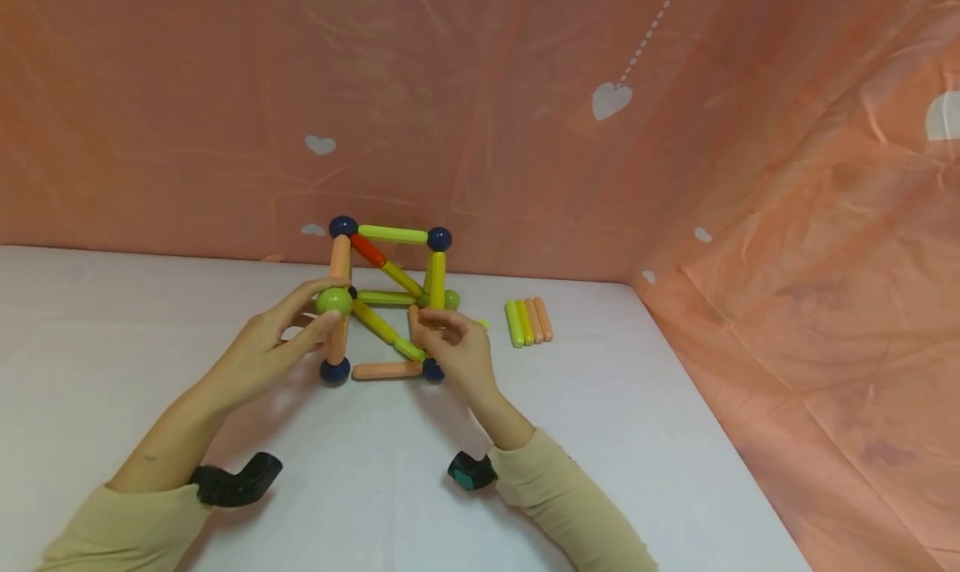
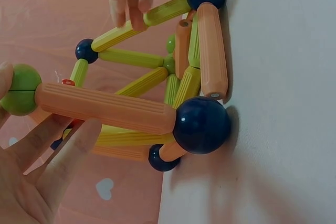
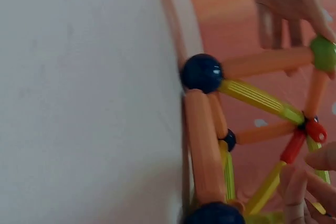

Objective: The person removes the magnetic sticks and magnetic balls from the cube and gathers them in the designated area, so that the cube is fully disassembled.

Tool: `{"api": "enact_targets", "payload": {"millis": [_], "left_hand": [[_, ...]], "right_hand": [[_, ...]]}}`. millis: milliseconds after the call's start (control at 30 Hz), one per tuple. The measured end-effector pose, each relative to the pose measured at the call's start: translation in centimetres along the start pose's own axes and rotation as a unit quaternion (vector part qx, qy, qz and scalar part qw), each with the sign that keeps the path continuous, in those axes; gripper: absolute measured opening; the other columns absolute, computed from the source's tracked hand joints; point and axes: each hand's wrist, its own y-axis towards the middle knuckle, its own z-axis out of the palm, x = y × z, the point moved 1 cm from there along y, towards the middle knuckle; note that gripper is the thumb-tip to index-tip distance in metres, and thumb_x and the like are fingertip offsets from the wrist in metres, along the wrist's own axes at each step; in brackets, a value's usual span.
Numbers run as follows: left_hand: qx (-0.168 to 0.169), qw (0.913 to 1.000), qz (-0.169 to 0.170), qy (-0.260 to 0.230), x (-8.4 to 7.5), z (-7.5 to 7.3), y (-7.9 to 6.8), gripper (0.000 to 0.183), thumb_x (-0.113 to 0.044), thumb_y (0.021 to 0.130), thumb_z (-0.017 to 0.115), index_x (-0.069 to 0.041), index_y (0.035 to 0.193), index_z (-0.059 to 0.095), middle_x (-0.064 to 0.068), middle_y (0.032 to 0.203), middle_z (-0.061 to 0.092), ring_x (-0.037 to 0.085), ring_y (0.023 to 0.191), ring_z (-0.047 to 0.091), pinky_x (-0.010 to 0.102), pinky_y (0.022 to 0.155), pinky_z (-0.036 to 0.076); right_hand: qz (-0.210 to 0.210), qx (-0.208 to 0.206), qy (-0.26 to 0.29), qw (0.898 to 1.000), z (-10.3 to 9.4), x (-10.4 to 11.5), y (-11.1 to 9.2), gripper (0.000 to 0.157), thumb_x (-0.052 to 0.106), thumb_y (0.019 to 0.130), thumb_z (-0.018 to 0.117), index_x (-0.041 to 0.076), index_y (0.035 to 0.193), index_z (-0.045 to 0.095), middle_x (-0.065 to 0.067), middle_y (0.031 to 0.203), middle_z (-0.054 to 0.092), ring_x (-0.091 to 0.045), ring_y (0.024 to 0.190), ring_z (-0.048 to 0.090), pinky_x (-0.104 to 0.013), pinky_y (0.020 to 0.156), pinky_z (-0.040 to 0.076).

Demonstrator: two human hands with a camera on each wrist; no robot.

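My left hand [image 1: 273,343] pinches a green ball [image 1: 334,302] between thumb and fingers. The ball caps an orange stick [image 2: 105,107] that rises from a dark blue ball [image 2: 202,125] on the table. Together with yellow, green, red and orange sticks and more balls, these make up a magnetic stick-and-ball frame [image 1: 386,298]. At its right side is my right hand [image 1: 461,355], fingers nearly straight, with fingertips overlapping the upright yellow stick [image 2: 118,36]. A shorter-looking orange stick [image 2: 182,50] slants inside the frame; in the head view my right fingers partly hide it.
Several loose sticks [image 1: 529,321], green, yellow and orange, lie side by side right of the frame on the white tabletop [image 1: 360,472]. Behind hangs a pink cloth [image 1: 480,97] with white hearts. Dark wrist devices [image 1: 236,480] sit at both sleeves.
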Motion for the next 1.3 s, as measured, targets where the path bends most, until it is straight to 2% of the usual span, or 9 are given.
{"api": "enact_targets", "payload": {"millis": [167,333,533,700,833,867,967,1100,1300], "left_hand": [[-0.004,1.0,-0.002,0.002,0.0,0.0,0.1,0.043,-0.032,0.102,0.046,-0.025,0.144,0.039,0.015,0.114,0.062,0.034,0.105,0.061,0.058,0.083,0.049],[-0.008,1.0,0.0,0.0,0.1,0.0,0.2,0.043,-0.032,0.102,0.046,-0.025,0.144,0.039,0.015,0.114,0.063,0.035,0.105,0.062,0.058,0.083,0.049],[-0.01,0.9999,-0.002,0.003,0.1,0.1,0.4,0.043,-0.033,0.102,0.045,-0.024,0.144,0.039,0.016,0.113,0.062,0.036,0.106,0.061,0.06,0.084,0.047],[-0.01,0.9999,-0.004,0.003,0.2,0.2,0.5,0.044,-0.034,0.102,0.045,-0.024,0.144,0.039,0.016,0.114,0.062,0.036,0.105,0.061,0.06,0.084,0.047],[-0.008,1.0,-0.002,0.003,0.1,0.1,0.5,0.043,-0.033,0.102,0.045,-0.024,0.144,0.039,0.016,0.114,0.061,0.035,0.105,0.061,0.06,0.084,0.048],[-0.008,1.0,-0.001,0.003,0.1,0.1,0.5,0.043,-0.033,0.102,0.045,-0.024,0.144,0.039,0.016,0.114,0.062,0.035,0.105,0.061,0.06,0.084,0.047],[-0.008,1.0,-0.001,0.002,0.0,0.2,0.5,0.043,-0.033,0.102,0.045,-0.024,0.144,0.039,0.015,0.113,0.062,0.035,0.105,0.06,0.06,0.085,0.047],[-0.009,1.0,-0.001,0.003,0.1,0.2,0.5,0.043,-0.033,0.102,0.045,-0.024,0.144,0.039,0.015,0.113,0.062,0.035,0.105,0.061,0.06,0.084,0.047],[-0.003,1.0,-0.005,0.005,0.1,0.1,0.5,0.044,-0.034,0.102,0.045,-0.025,0.145,0.038,0.015,0.114,0.061,0.035,0.107,0.059,0.061,0.084,0.047]], "right_hand": [[-0.036,0.016,-0.126,0.991,1.6,0.3,0.2,0.033,0.006,0.085,0.066,-0.005,0.116,0.066,-0.019,0.101,0.071,-0.015,0.071,0.067,-0.016,0.061,0.051],[-0.05,0.032,-0.251,0.966,3.0,0.7,0.6,0.035,0.003,0.085,0.062,-0.008,0.118,0.061,-0.014,0.082,0.067,-0.006,0.054,0.05,-0.017,0.052,0.043],[-0.026,0.024,-0.42,0.907,4.4,1.1,1.0,0.042,0.004,0.087,0.061,-0.008,0.127,0.053,-0.02,0.123,0.063,-0.028,0.099,0.067,-0.033,0.069,0.058],[-0.001,0.011,-0.551,0.835,5.6,1.0,1.7,0.048,0.031,0.081,0.076,0.003,0.118,0.061,-0.008,0.111,0.068,-0.022,0.081,0.07,-0.033,0.06,0.057],[0.005,0.018,-0.578,0.816,5.7,1.3,1.9,0.078,0.065,0.052,0.081,0.013,0.109,0.066,-0.005,0.104,0.067,-0.02,0.078,0.069,-0.031,0.059,0.057],[0.004,0.022,-0.575,0.818,5.6,1.3,1.9,0.08,0.069,0.047,0.081,0.015,0.104,0.066,-0.005,0.105,0.067,-0.02,0.078,0.068,-0.031,0.059,0.056],[-0.012,0.023,-0.544,0.839,5.1,1.1,1.7,0.043,0.048,0.071,0.081,0.013,0.091,0.065,-0.011,0.111,0.066,-0.021,0.078,0.068,-0.032,0.058,0.055],[-0.046,0.008,-0.446,0.894,3.9,0.7,1.2,0.004,0.011,0.084,0.07,0.007,0.083,0.068,-0.008,0.097,0.067,-0.02,0.075,0.065,-0.03,0.059,0.052],[-0.052,0.013,-0.268,0.962,1.9,-0.1,0.9,0.014,0.012,0.083,0.072,0.006,0.096,0.074,-0.004,0.083,0.068,-0.008,0.065,0.052,-0.018,0.055,0.041]]}}
